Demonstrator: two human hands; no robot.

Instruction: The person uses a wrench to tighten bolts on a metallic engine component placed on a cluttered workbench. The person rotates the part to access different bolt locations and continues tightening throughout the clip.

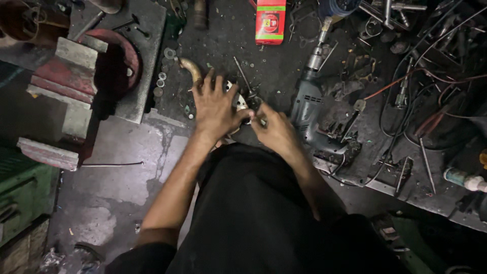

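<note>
Item one: our left hand (215, 109), laid flat with fingers (208, 81) spread wide over a small pale metal part (238, 101) on the dark, greasy counter (274, 66), pressing it down rather than gripping it. Item two: our right hand (276, 132), just beside the left, its fingers pinched narrow at the near edge of the same part; what, if anything, sits between the fingertips we cannot tell, as it is too small and dark. The pale part lies at the front middle of the counter, mostly covered by our left hand, with only its right edge showing. Item three: a grey electric drill (309, 109), lying just right of our right hand, chuck pointing away from us. Item four: a curved brass-coloured fitting (192, 68), just beyond our left fingertips. Item five: several loose washers (162, 76) scattered left of that fitting, near the counter's edge. Item six: a red and green carton (270, 21), standing at the far side of the counter, well apart from both hands. Item seven: a red bench vise (86, 71) on a grey plate at the left. Item eight: tangled cables (431, 96) and assorted small metal tools over the right side. Item nine: a white tube (464, 178) at the far right edge. Our dark clothing (253, 213) fills the lower middle.
</note>
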